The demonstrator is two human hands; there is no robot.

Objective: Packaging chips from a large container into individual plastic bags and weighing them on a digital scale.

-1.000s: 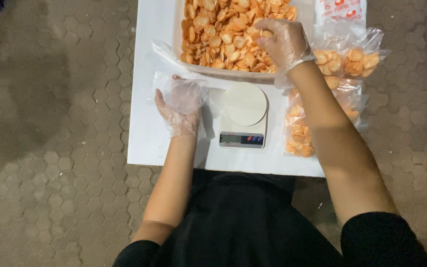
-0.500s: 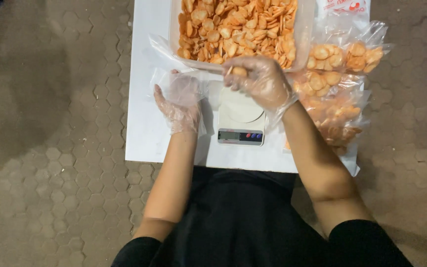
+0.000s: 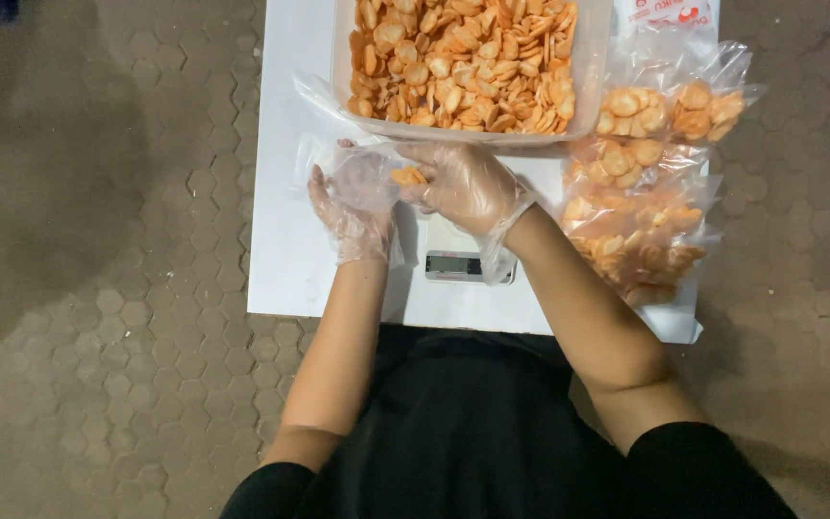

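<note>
Head view, looking straight down: the gloved left hand (image 3: 353, 216) has its fingers curled round the mouth of a small clear bag (image 3: 362, 173), holding it open near the left edge of the white table (image 3: 280, 250). The gloved right hand (image 3: 463, 183) has its fingers pinched on a few orange crackers (image 3: 407, 177) right at the bag's opening, above a white kitchen scale (image 3: 458, 261) that it partly hides. A clear tub of crackers (image 3: 463, 58) sits at the table's far edge. Filled cracker bags (image 3: 646, 192) are piled along the right edge.
</note>
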